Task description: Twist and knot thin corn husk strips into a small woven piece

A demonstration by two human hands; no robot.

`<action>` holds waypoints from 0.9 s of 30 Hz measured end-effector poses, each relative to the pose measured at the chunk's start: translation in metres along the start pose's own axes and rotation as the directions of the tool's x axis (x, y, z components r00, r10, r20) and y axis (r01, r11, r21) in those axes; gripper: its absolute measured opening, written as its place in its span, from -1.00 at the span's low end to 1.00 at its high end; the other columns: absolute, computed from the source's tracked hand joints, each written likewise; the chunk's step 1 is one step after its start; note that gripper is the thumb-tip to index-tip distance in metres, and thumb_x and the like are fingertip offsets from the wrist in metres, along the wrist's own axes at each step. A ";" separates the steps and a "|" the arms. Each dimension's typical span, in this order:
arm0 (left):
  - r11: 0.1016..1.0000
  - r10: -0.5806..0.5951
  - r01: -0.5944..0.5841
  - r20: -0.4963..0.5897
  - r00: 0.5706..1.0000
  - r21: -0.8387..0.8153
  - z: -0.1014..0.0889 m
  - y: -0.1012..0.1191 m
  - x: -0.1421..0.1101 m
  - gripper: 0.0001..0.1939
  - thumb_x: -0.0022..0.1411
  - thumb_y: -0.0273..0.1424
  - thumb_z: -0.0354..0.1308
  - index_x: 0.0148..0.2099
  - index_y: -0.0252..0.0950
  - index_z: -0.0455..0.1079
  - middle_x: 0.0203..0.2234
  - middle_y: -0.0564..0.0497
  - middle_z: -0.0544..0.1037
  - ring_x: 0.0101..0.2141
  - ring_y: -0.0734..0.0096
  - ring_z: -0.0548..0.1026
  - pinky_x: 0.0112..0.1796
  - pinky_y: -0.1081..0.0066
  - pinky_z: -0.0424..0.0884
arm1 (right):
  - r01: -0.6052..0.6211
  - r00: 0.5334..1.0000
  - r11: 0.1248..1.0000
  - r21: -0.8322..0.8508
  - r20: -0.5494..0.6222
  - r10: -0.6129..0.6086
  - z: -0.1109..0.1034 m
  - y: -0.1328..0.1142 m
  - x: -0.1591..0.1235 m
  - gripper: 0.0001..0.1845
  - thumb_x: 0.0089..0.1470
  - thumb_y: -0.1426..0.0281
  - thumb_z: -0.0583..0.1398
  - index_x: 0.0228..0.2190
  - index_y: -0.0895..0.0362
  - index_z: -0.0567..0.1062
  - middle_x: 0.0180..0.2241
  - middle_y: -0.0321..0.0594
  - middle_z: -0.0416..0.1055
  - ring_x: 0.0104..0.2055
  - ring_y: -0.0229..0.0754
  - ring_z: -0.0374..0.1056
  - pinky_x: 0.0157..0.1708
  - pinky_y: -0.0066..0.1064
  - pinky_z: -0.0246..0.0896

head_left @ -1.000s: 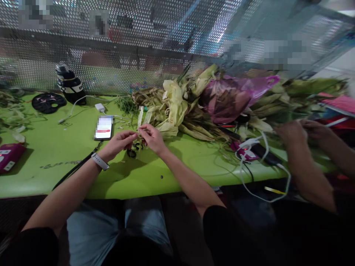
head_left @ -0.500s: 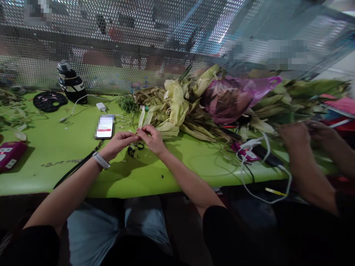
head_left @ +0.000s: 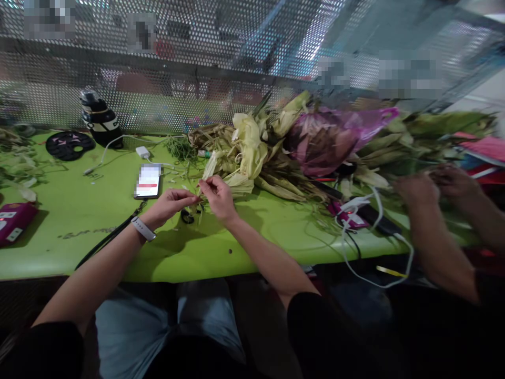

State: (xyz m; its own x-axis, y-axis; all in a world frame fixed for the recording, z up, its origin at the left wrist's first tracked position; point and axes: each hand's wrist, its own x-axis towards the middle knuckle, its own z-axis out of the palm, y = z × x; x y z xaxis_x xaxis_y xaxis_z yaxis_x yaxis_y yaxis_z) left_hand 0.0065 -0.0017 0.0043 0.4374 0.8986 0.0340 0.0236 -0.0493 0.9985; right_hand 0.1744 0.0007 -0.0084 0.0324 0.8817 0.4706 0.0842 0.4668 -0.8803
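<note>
My left hand (head_left: 175, 202) is closed in a pinch, thumb and forefinger pointing right at a thin pale strip of corn husk (head_left: 200, 191). My right hand (head_left: 218, 199) pinches the same strip from the other side, its fingertips a little higher. The fine detail between the fingers is too small to make out. Just beyond them lies a heap of pale corn husks (head_left: 250, 147). Beneath the hands, small black rings (head_left: 188, 216) rest on the green tabletop (head_left: 158, 258). A lit phone (head_left: 149, 180) with a black strap lies beside my left hand.
At the back left stand a dark bottle (head_left: 100, 118) and a black palette-shaped pad (head_left: 70, 145). A magenta power box (head_left: 16, 222) sits at the left. To the right are a pink plastic bag (head_left: 319, 142), tangled white cables (head_left: 382, 210) and a co-worker's hands (head_left: 420, 192).
My fingertips have moved slightly apart, the right hand's tips now a little above the left's. A bit of pale strip shows between them. The co-worker's hands have shifted slightly.
</note>
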 end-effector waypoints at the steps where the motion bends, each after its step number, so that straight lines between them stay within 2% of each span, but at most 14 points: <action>1: 1.000 0.003 -0.003 0.015 1.000 0.004 0.000 0.000 0.000 -0.73 -0.02 -0.20 0.39 -0.32 -0.29 0.60 -0.42 -0.03 0.62 -0.39 0.44 0.48 -0.33 0.44 0.37 | 0.001 1.000 1.000 0.000 -0.011 -0.001 0.000 0.000 0.000 -0.65 0.08 0.08 0.21 -0.49 0.09 0.38 -0.43 -0.28 0.29 -0.33 -0.25 0.25 -0.29 -0.38 0.21; 4: 1.000 0.007 -0.007 0.048 0.999 0.006 -0.001 -0.001 -0.001 -0.74 0.04 -0.20 0.35 -0.32 -0.30 0.57 -0.48 0.02 0.55 -0.49 0.55 0.39 -0.43 0.51 0.29 | -0.053 0.999 0.998 0.029 0.001 0.053 -0.002 -0.001 0.002 -0.65 0.07 0.07 0.22 -0.49 0.09 0.39 -0.46 -0.31 0.30 -0.37 -0.27 0.26 -0.30 -0.39 0.21; 7: 0.999 -0.003 0.005 0.030 1.000 -0.048 -0.001 0.000 -0.002 -0.76 0.09 -0.23 0.32 -0.31 -0.32 0.52 -0.58 0.10 0.42 -0.61 0.64 0.23 -0.57 0.54 0.12 | -0.184 0.976 0.980 0.075 0.131 0.174 -0.009 -0.005 0.007 -0.59 0.06 0.00 0.20 -0.49 0.09 0.40 -0.50 -0.32 0.32 -0.41 -0.28 0.28 -0.37 -0.42 0.22; 9: 0.994 -0.018 0.017 -0.009 1.000 -0.105 0.000 0.001 -0.002 -0.78 0.09 -0.26 0.30 -0.33 -0.32 0.46 -0.63 0.12 0.36 -0.63 0.63 0.21 -0.59 0.54 0.08 | -0.256 0.945 0.965 0.050 0.222 0.239 -0.015 -0.008 0.009 -0.54 0.06 -0.04 0.18 -0.51 0.11 0.41 -0.53 -0.32 0.33 -0.46 -0.29 0.27 -0.44 -0.43 0.19; 13: 0.987 -0.047 0.029 -0.115 0.992 -0.156 0.000 0.003 -0.001 -0.80 0.11 -0.29 0.25 -0.41 -0.32 0.38 -0.67 0.12 0.28 -0.64 0.61 0.18 -0.61 0.53 0.02 | -0.221 0.910 0.971 -0.094 0.337 0.240 -0.021 -0.010 0.010 -0.50 0.07 -0.04 0.19 -0.56 0.13 0.40 -0.61 -0.35 0.29 -0.55 -0.33 0.18 -0.52 -0.45 0.07; 15: 0.991 -0.029 0.012 -0.125 0.992 -0.134 0.000 0.002 -0.001 -0.78 0.11 -0.27 0.27 -0.41 -0.33 0.40 -0.65 0.12 0.27 -0.63 0.62 0.16 -0.61 0.53 0.00 | -0.192 0.897 0.976 -0.105 0.385 0.218 -0.019 -0.008 0.010 -0.50 0.07 -0.05 0.18 -0.57 0.13 0.39 -0.62 -0.37 0.28 -0.56 -0.33 0.18 -0.52 -0.45 0.05; 20: 1.000 0.021 -0.021 -0.036 0.999 -0.007 -0.001 0.003 -0.001 -0.71 0.11 -0.17 0.28 -0.35 -0.33 0.50 -0.65 0.13 0.27 -0.63 0.61 0.09 -0.60 0.50 -0.03 | -0.183 0.921 0.983 -0.023 0.346 0.179 -0.012 0.001 0.008 -0.50 0.07 -0.08 0.15 -0.55 0.10 0.33 -0.65 -0.40 0.23 -0.59 -0.34 0.15 -0.54 -0.45 0.07; 23: 0.998 0.019 -0.021 0.025 0.999 0.052 -0.002 0.005 -0.002 -0.69 0.09 -0.14 0.30 -0.39 -0.33 0.50 -0.63 0.11 0.33 -0.61 0.61 0.12 -0.58 0.50 0.01 | -0.136 0.943 0.989 -0.063 0.299 0.148 -0.008 0.004 0.006 -0.49 0.10 -0.09 0.12 -0.54 0.09 0.32 -0.66 -0.42 0.19 -0.60 -0.35 0.11 -0.56 -0.46 0.02; 27: 0.998 0.024 -0.027 0.053 0.998 0.058 -0.002 0.006 -0.004 -0.69 0.07 -0.15 0.32 -0.39 -0.33 0.47 -0.63 0.13 0.33 -0.62 0.62 0.15 -0.57 0.51 0.04 | -0.067 0.965 0.988 -0.142 0.241 0.101 -0.006 0.005 0.005 -0.51 0.15 -0.07 0.07 -0.53 0.08 0.28 -0.63 -0.41 0.17 -0.56 -0.32 0.12 -0.51 -0.44 0.03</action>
State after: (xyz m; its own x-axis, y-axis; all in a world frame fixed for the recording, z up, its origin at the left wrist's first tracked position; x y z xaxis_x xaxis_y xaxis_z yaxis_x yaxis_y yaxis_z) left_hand 0.0030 -0.0042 0.0103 0.4846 0.8730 0.0555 0.0641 -0.0988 0.9930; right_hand 0.1810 0.0065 -0.0098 -0.2003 0.9145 0.3514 0.2228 0.3918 -0.8927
